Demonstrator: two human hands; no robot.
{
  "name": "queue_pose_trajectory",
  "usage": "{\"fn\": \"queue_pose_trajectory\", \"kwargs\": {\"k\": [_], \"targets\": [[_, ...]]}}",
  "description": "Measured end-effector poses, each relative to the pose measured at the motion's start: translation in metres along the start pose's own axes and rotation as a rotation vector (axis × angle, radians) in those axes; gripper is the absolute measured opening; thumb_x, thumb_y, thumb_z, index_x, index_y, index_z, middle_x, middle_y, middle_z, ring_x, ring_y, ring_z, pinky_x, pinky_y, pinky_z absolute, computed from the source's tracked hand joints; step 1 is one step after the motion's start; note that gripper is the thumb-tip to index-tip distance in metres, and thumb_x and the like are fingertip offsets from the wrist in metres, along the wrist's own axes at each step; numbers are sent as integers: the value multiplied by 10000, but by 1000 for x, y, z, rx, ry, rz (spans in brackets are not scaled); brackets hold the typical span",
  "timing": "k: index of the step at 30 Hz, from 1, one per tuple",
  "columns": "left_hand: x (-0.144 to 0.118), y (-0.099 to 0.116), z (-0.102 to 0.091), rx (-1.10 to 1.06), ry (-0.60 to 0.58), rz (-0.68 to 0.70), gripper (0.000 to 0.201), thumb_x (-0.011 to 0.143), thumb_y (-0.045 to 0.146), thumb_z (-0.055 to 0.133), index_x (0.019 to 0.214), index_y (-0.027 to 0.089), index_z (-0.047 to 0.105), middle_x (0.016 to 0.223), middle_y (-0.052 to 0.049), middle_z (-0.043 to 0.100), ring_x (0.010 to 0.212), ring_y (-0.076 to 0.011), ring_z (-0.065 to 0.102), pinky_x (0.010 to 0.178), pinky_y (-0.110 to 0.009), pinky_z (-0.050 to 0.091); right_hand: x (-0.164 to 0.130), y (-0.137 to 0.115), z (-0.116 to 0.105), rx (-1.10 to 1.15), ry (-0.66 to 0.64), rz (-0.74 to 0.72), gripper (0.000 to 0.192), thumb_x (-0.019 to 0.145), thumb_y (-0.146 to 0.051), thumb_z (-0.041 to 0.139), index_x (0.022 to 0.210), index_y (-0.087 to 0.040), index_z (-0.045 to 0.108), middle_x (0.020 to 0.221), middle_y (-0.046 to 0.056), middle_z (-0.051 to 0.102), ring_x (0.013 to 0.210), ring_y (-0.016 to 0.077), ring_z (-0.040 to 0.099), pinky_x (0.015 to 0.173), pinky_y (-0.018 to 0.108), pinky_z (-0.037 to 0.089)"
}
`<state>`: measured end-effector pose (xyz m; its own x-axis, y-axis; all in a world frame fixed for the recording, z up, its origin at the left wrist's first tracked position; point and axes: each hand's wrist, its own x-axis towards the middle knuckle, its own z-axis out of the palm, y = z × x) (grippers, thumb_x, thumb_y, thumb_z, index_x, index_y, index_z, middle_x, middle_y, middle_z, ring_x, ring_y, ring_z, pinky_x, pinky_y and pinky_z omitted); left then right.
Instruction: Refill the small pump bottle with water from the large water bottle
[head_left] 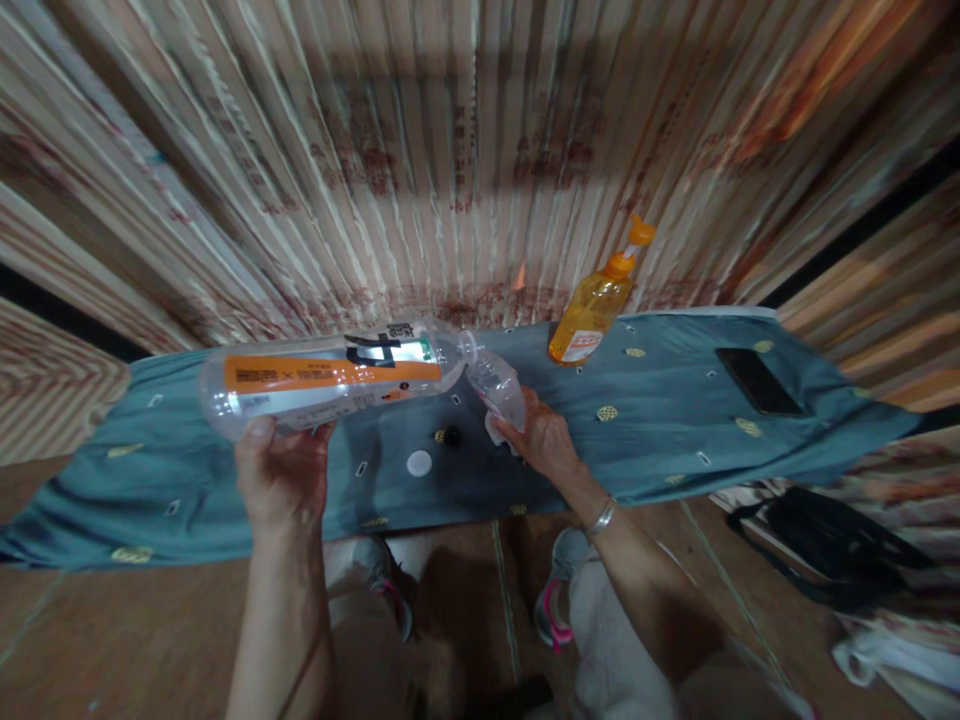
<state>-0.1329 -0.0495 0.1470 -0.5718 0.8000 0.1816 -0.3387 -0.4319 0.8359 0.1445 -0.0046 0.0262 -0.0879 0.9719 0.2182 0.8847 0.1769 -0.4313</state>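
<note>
Clear plastic caught the light as a person tipped a large bottle [330, 385] on its side above a blue-green cloth [660, 430] spread over a narrow table. The left hand [281, 475] gripped the bottle from beneath near its base, fingers curled round the barrel and a thumb tip showing against the wall. The bottle's long axis ran almost level, base to the left, open neck pointing right and slightly toward the wall. Its mouth met the mouth of a small bottle [496, 388], which the right hand [540, 440] held by the lower body, fingers closed round it; the small one leaned up and to the left, toward the large neck. Whether the two mouths touched could not be told.

Thin-walled and seemingly almost empty, the large bottle looked light but easily dented and smooth over its orange label, so a broad grip at mid-barrel would likely serve better than one at the base. The small bottle seemed soft and crushable, best taken by its shoulder.

A white cap [419, 463] and a dark cap [450, 436] lay on the cloth below. An orange pump bottle [592, 310] stood behind, with a phone [757, 381] well to the right.
</note>
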Motion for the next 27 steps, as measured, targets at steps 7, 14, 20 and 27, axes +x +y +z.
{"fn": "queue_pose_trajectory", "kwargs": {"k": [7, 14, 20, 27], "targets": [[1, -1, -1, 20, 36, -17, 665, 505, 519, 937, 1114, 320, 759, 1074, -20, 834, 1310, -341, 701, 969, -404, 637, 0, 1, -1, 34, 7, -15, 550, 1000, -435, 723, 1466, -165, 611, 1133, 190, 812, 1050, 343, 786, 937, 503, 654], [-1, 0, -1, 1, 4, -6, 735, 507, 513, 961, 1178, 294, 756, 1136, -47, 836, 1322, -340, 693, 970, -383, 637, -1, 0, 0, -2, 6, -2, 562, 1008, -425, 724, 1459, -113, 601, 1160, 222, 805, 1076, 345, 791, 944, 477, 648], [3, -4, -6, -17, 31, -15, 777, 486, 503, 961, 1213, 340, 742, 1175, -15, 829, 1256, -335, 727, 907, -375, 641, -1, 6, 7, -2, 47, -35, 565, 1014, -458, 717, 1464, -138, 594, 1149, 214, 805, 1043, 346, 789, 917, 482, 653], [8, -9, -8, -33, 59, -26, 834, 436, 516, 956, 1226, 349, 747, 1177, -18, 826, 1189, -315, 751, 711, -279, 620, -1, 12, 15, -1, 123, -114, 530, 1032, -478, 691, 1430, -139, 604, 1100, 198, 810, 975, 327, 792, 861, 455, 661]]}}
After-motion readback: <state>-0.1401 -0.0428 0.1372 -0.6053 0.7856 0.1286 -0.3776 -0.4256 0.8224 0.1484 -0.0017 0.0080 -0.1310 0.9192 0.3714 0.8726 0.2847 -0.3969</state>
